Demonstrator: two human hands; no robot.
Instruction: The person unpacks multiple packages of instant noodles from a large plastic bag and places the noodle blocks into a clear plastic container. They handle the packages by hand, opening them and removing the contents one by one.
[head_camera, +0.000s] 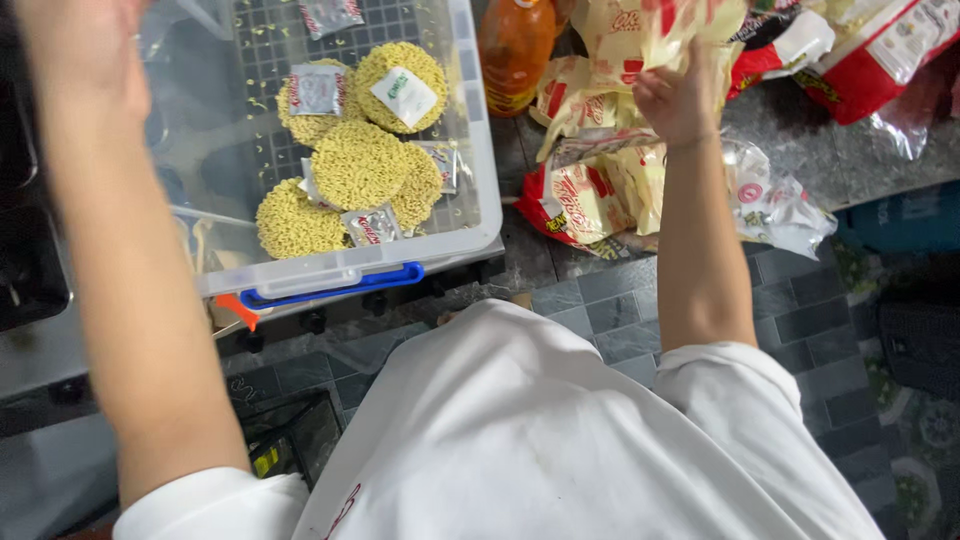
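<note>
My right hand (678, 100) reaches forward and grips a yellow and red noodle packet (640, 30) above a pile of similar packets (590, 190). My left hand (75, 50) is raised at the upper left, blurred, over the left end of a clear plastic tub (480, 215); whether it holds anything cannot be told. Inside the tub lie several round yellow dried noodle blocks (360, 165) with small seasoning sachets (404, 95) on and between them.
An orange bottle (515, 40) stands behind the tub's right wall. Red and white wrappers (870, 50) and crumpled clear plastic (780, 205) lie at the right. The tub has a blue handle (335, 290). Grey tiled floor is below.
</note>
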